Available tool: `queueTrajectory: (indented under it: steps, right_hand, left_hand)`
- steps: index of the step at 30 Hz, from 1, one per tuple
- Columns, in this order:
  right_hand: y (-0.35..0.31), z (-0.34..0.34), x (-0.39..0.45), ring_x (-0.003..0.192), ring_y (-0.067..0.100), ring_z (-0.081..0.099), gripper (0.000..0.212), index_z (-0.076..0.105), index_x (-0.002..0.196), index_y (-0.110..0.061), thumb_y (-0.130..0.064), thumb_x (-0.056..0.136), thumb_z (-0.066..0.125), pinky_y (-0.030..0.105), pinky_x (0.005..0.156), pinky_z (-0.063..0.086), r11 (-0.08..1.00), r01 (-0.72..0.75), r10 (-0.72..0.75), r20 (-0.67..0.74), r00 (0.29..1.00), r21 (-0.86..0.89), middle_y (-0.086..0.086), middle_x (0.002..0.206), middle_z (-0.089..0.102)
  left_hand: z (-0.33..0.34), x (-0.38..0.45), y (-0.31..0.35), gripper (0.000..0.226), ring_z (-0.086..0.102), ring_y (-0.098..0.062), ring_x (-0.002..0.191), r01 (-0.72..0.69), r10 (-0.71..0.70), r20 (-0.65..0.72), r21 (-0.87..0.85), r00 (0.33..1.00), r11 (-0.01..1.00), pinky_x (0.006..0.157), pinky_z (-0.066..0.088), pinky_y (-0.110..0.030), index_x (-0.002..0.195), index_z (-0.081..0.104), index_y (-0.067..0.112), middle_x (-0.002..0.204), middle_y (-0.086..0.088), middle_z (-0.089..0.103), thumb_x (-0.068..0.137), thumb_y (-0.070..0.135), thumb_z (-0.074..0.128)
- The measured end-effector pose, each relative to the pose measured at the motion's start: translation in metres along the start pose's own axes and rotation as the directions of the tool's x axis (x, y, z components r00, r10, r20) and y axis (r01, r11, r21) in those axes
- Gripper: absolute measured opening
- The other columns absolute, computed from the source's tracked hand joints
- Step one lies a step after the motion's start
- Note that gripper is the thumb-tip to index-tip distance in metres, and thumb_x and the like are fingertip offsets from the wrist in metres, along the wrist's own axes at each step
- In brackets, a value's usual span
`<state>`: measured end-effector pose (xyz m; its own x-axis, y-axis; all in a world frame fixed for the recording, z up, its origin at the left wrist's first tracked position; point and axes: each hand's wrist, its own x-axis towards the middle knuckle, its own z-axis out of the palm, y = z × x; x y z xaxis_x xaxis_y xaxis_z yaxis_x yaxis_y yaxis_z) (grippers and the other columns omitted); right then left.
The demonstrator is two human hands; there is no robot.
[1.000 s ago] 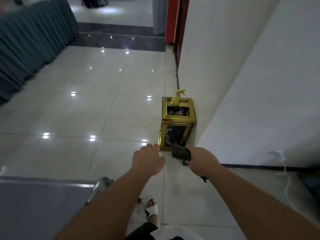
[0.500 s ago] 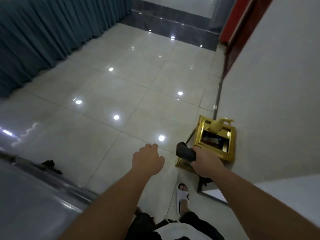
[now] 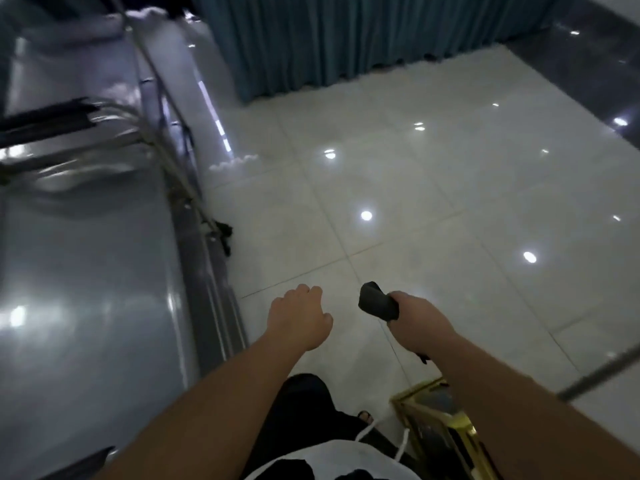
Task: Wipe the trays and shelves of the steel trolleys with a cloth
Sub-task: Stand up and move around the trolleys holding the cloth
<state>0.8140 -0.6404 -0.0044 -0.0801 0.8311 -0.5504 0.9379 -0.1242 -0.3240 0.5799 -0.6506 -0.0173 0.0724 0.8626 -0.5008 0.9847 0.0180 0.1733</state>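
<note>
A steel trolley fills the left side, its shiny flat tray running from the near edge up to a rail and black-gripped handle. My right hand is closed around a dark cloth, held over the floor to the right of the trolley. My left hand hovers beside the trolley's edge with its fingers loosely curled and nothing in it. Neither hand touches the tray.
A glossy white tiled floor spreads to the right. Teal curtains hang at the back. A gold-framed bin stands by my feet at the lower right. A dark tile border runs along the far right.
The view has swung left: the trolley now fills the left side and the gold bin has slid to the bottom right. Both hands keep their pose, the cloth still in the right one.
</note>
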Motion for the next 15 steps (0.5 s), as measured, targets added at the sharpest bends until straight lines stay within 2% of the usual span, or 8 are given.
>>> queueTrajectory:
  steps: [5, 10, 15]
  right_hand:
    - [-0.062, -0.018, 0.073, 0.088, 0.021, 0.066, 0.025, 0.062, 0.119, -0.021, -0.017, 0.095, 0.055, 0.038, 0.080, 0.058, 0.976, 0.206, -0.198, 0.108, 0.974, -0.068, 0.000, 0.097, 0.070]
    - [-0.119, -0.042, 0.135, 0.082, 0.015, 0.065, 0.023, 0.063, 0.118, -0.024, -0.021, 0.096, 0.056, 0.028, 0.066, 0.047, 0.918, 0.363, -0.326, 0.216, 0.920, -0.160, -0.004, 0.093, 0.069]
    - [-0.171, -0.065, 0.192, 0.087, 0.018, 0.066, 0.026, 0.060, 0.124, -0.025, -0.023, 0.098, 0.057, 0.038, 0.080, 0.057, 0.863, 0.448, -0.384, 0.271, 0.882, -0.233, -0.002, 0.098, 0.069]
  left_hand:
    - [-0.013, 0.032, -0.051, 0.055, 0.051, -0.027, 0.133, 0.214, -0.211, 0.039, -0.120, 0.977, 0.969, 0.102, 0.042, -0.043, 0.152, 0.043, 0.022, 0.151, -0.004, 0.048, 0.103, 0.047, 0.044]
    - [-0.040, 0.073, -0.101, 0.057, 0.051, -0.028, 0.133, 0.318, -0.315, 0.047, -0.205, 0.948, 0.926, 0.103, 0.041, -0.045, 0.154, 0.040, 0.022, 0.151, -0.005, 0.047, 0.103, 0.047, 0.043]
    - [-0.072, 0.095, -0.144, 0.056, 0.051, -0.026, 0.133, 0.408, -0.426, 0.011, -0.313, 0.905, 0.858, 0.104, 0.041, -0.044, 0.154, 0.041, 0.023, 0.153, -0.004, 0.047, 0.103, 0.046, 0.043]
